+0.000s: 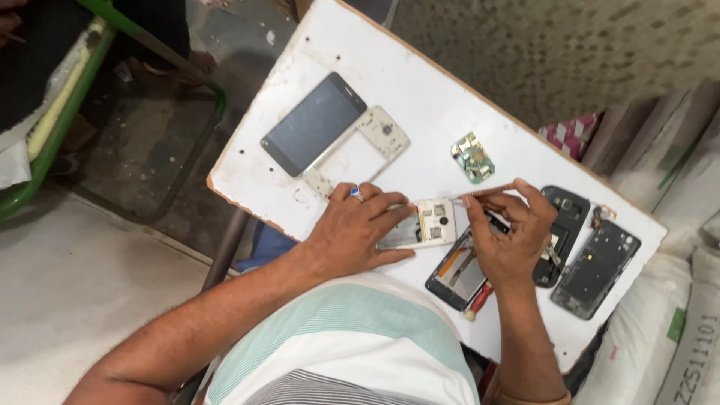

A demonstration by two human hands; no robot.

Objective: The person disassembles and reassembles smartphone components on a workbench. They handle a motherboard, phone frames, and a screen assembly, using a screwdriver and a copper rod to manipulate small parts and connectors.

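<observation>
In the head view, a white tabletop [420,90] runs diagonally across the frame, and both hands work near its lower edge. The left hand [352,232] lies palm down with its fingers curled over a small white phone part [429,223], pinning the part's left end flat to the board; a ring with a blue stone sits on one finger. The part's long axis runs roughly left to right, tilted a little upward to the right, and its right end, with a round camera hole, stays bare.

The right hand [510,232] is just to the right of that bare end. Its thumb and forefinger are pinched shut on a thin rod-like tool [491,190], probably a slim screwdriver, though its tip is too small to make out. The tool lies nearly level, its far end pointing up and right away from the part, its working end toward the part. So the part lies directly left of the right hand's grip, close but not clearly touching.

A red-handled tool [477,298] pokes out below the right wrist. Around them lie a dark phone screen [311,124], a pale frame [367,146], a green circuit board [472,157], and dark phone shells [596,270].
</observation>
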